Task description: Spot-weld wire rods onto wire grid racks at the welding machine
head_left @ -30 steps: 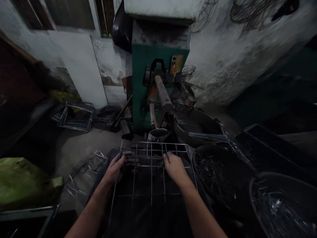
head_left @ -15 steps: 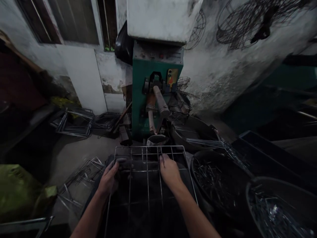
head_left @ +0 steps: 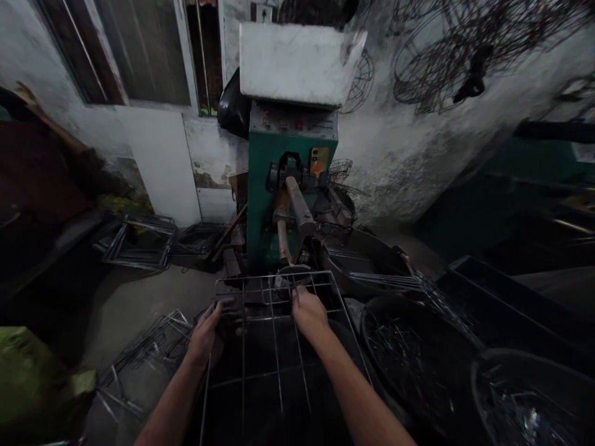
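Observation:
A wire grid rack lies in front of me, its far edge close to the lower arm of a green spot welding machine. On its left side wire, my left hand has its fingers curled round and under the frame. My right hand pinches a lengthwise wire near the far end, its fingertips pressed together. The welder's upper arm stands apart above the lower arm, just beyond the rack.
Several wire frames lie on the floor at left, with more frames nearer me. At right stand dark basins of short wire pieces and a bundle of long rods. A yellow-green sack sits at lower left.
The camera view has tipped upward, so the welder sits lower in the picture. The rack's far edge has shifted slightly left. Both hands keep their grip.

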Demonstrator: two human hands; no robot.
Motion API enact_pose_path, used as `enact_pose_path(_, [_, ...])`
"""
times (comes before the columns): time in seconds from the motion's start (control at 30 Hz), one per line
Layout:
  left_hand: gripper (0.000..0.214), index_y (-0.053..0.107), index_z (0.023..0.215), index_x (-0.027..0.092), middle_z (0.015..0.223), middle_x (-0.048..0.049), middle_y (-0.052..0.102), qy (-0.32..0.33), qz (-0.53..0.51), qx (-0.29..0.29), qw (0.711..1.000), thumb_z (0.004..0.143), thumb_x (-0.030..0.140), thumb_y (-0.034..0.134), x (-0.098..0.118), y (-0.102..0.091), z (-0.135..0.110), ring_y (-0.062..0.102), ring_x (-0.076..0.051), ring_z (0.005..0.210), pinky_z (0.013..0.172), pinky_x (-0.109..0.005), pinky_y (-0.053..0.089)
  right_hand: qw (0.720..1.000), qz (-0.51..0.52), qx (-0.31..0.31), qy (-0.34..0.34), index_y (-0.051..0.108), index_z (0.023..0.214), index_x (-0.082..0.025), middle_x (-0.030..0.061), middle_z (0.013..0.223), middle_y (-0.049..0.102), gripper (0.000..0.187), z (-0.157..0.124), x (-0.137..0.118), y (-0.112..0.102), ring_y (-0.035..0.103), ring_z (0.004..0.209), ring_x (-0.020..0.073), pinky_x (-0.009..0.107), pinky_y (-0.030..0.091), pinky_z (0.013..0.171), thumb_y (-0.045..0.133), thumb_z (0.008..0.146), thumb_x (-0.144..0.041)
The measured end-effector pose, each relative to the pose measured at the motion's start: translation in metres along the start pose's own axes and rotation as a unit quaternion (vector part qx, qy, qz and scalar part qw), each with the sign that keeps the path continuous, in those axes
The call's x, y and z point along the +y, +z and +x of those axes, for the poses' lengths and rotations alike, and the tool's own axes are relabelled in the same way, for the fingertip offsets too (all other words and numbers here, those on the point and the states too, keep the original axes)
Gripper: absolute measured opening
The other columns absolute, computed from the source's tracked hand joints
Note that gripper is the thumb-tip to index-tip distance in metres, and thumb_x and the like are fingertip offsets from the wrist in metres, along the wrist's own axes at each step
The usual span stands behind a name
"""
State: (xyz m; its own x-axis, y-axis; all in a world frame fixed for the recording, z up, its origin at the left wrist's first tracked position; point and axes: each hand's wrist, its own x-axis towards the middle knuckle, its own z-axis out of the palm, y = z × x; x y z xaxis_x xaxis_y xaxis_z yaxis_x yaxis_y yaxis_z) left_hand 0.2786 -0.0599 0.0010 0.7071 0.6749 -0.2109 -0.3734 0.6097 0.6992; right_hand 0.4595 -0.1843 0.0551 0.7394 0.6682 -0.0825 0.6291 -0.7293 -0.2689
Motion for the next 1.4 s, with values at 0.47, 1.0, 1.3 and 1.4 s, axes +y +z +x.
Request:
enact_pose_path(0.47, [0.042, 0.059, 0.102, 0.012, 0.087, -0.0116, 0.07, 0.005, 0.019, 0.011, 1.0, 0.07, 0.035, 0.074, 0.003, 0.014, 0.022, 0.067, -0.028, 0.085, 0.063, -0.036, 0.056, 1.0, -0.01, 0.006, -0.016, 0.056, 0.1, -0.015, 0.0117, 0.088, 0.068, 0.029, 0.031, 0.005, 0.001, 0.065, 0.085, 0.0223, 0.028, 0.042, 0.067, 0.029, 0.096, -0.025])
enact_pose_path(1.0, [0.043, 0.057, 0.102, 0.012, 0.083, -0.0134, 0.07, 0.006, 0.014, 0.008, 1.0, 0.07, 0.034, 0.074, -0.002, 0.013, 0.028, 0.067, -0.031, 0.085, 0.057, -0.033, 0.055, 1.0, -0.021, -0.013, -0.007, 0.055, 0.103, -0.016, 0.0115, 0.089, 0.068, 0.029, 0.035, 0.006, -0.004, 0.066, 0.085, 0.0228, 0.028, 0.042, 0.067, 0.029, 0.096, -0.026])
enact_pose_path(1.3, [0.04, 0.058, 0.104, 0.011, 0.088, -0.0139, 0.07, 0.01, 0.013, -0.009, 1.0, 0.073, 0.033, 0.071, -0.004, 0.008, 0.031, 0.068, -0.029, 0.084, 0.06, -0.035, 0.057, 1.0, -0.025, 0.003, -0.015, 0.054, 0.104, -0.013, 0.0135, 0.09, 0.067, 0.032, 0.038, 0.006, 0.001, 0.065, 0.087, 0.0239, 0.03, 0.044, 0.068, 0.026, 0.096, -0.026])
enact_pose_path(1.4, [0.037, 0.058, 0.101, 0.012, 0.089, -0.0135, 0.07, 0.015, 0.009, -0.014, 1.0, 0.073, 0.031, 0.071, -0.005, 0.01, 0.029, 0.067, -0.029, 0.084, 0.058, -0.034, 0.057, 1.0, -0.024, 0.0, -0.018, 0.055, 0.102, -0.014, 0.0131, 0.09, 0.067, 0.031, 0.035, 0.007, 0.0, 0.065, 0.088, 0.0237, 0.029, 0.043, 0.069, 0.028, 0.096, -0.026])
